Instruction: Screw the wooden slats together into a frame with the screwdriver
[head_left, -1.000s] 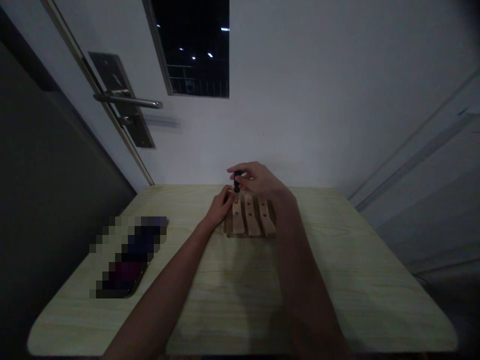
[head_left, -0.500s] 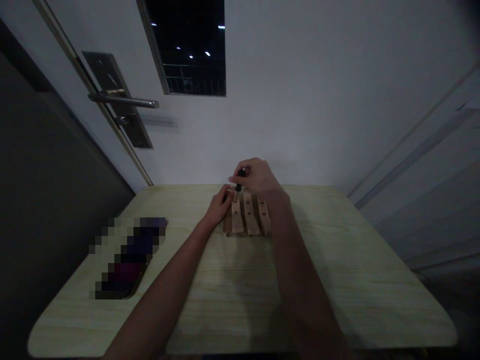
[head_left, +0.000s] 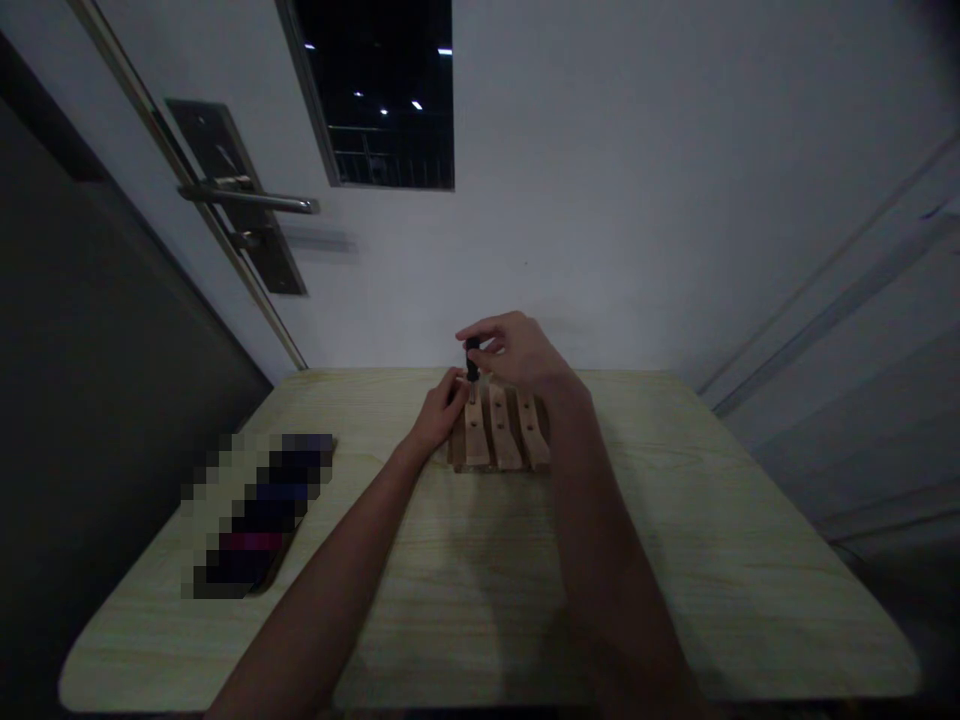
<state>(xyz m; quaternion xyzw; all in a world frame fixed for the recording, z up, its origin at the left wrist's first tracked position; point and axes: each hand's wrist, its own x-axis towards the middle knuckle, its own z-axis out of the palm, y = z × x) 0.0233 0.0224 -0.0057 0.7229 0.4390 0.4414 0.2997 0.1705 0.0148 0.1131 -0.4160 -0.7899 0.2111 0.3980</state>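
Observation:
A small black-handled screwdriver point(head_left: 472, 362) stands nearly upright, pinched between the thumb and fingers of my right hand point(head_left: 517, 348). Its metal shaft points down at the upper part of the leftmost wooden slat point(head_left: 475, 447). That slat sits beside two similar ones, the middle slat point(head_left: 505, 445) and the right slat point(head_left: 532, 440), on a wooden base point(head_left: 459, 452). Dark round holes show in the slats. My left hand point(head_left: 437, 412) grips the left side of the base, its thumb close to the screwdriver's tip. My right forearm borders the slats on the right.
A pale wood-grain table point(head_left: 720, 560) carries the work. On its left lies a dark, pixelated flat object point(head_left: 270, 510). Behind the table stands a white door point(head_left: 600, 200) with a metal handle point(head_left: 255, 200) and a dark window point(head_left: 382, 100).
My right hand's fingers have shifted on the screwdriver handle, the index finger now stretched out further. The handle has tipped slightly left and stands more upright. My left hand stays in place.

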